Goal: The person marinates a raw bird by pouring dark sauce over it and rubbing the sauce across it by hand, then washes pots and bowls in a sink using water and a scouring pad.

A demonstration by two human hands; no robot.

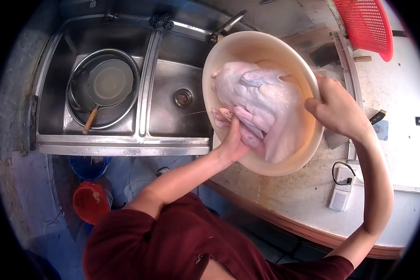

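Observation:
A large cream plastic basin (pixel 294 161) stands over the counter's left end, its left rim reaching past the edge of the right sink bowl. In it lies a whole raw plucked bird (pixel 266 91), pale pink, with its skin on. My right hand (pixel 333 105) grips the basin's right rim, the thumb over the inner side. My left hand (pixel 237 142) reaches over the near rim and holds the lower left part of the bird; most of its fingers are hidden by the meat.
A two-bowl steel sink (pixel 172 148) lies left; its left bowl holds a large pan (pixel 135 74) with a wooden-handled ladle or small pan (pixel 92 116). Right are a red basket (pixel 368 28), a knife-like black handle (pixel 378 116) and a socket (pixel 339 199). Below stands a red bucket (pixel 89 205).

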